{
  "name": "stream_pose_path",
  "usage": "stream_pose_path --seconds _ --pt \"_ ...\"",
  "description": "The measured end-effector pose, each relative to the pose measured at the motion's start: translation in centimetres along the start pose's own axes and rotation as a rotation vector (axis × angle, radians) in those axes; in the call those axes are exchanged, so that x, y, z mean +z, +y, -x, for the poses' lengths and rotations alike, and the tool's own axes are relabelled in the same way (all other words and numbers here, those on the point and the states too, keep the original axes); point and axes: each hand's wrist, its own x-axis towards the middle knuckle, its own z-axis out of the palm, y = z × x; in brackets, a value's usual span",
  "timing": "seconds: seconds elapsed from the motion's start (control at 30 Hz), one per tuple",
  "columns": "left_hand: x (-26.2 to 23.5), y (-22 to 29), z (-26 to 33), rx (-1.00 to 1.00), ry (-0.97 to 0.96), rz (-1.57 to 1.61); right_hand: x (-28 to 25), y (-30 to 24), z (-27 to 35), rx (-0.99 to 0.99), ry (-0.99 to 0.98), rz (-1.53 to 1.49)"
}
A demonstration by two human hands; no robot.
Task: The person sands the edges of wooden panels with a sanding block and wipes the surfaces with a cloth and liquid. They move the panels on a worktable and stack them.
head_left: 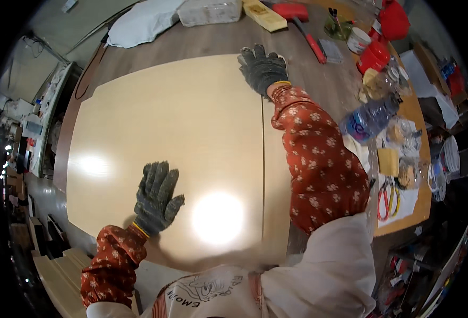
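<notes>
A large pale cream panel point(165, 122) lies flat on the brown wood-grain table, with a dark straight groove point(263, 175) running near its right side. My left hand point(158, 196), in a dark grey knit glove, is over the near left part of the panel, fingers extended and thumb apart. My right hand point(263, 69), gloved the same way, reaches to the panel's far right corner, its fingers spread across the far edge. Neither hand holds anything that I can see. Two bright light reflections shine on the panel's surface.
Along the far edge lie a white cloth point(143, 22), a plastic-wrapped block point(210, 11), a yellow package point(264, 15) and a red-handled tool point(313, 45). To the right stand a red cup point(373, 57) and a plastic bottle point(369, 119). Red-and-yellow-handled scissors point(386, 204) lie nearer me.
</notes>
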Motion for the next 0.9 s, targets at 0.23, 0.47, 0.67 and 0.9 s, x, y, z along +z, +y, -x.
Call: stream_pose_path --seconds 0.23,0.47,0.67,0.9 --pt "-0.3 -0.2 0.4 -0.013 0.03 0.018 -1.7 -3.4 6.3 -0.065 -0.017 -0.493" --pt "0.8 -0.6 0.7 0.006 0.069 -0.022 -11.3 -7.4 27.7 -0.355 -0.011 -0.294" --pt "0.8 -0.5 1.0 -0.023 0.051 -0.009 -5.8 -3.7 14.8 -0.482 0.152 0.175" --pt "0.3 -0.5 0.3 -0.057 0.077 0.03 -1.8 -0.5 -2.1 0.0 -0.259 0.003"
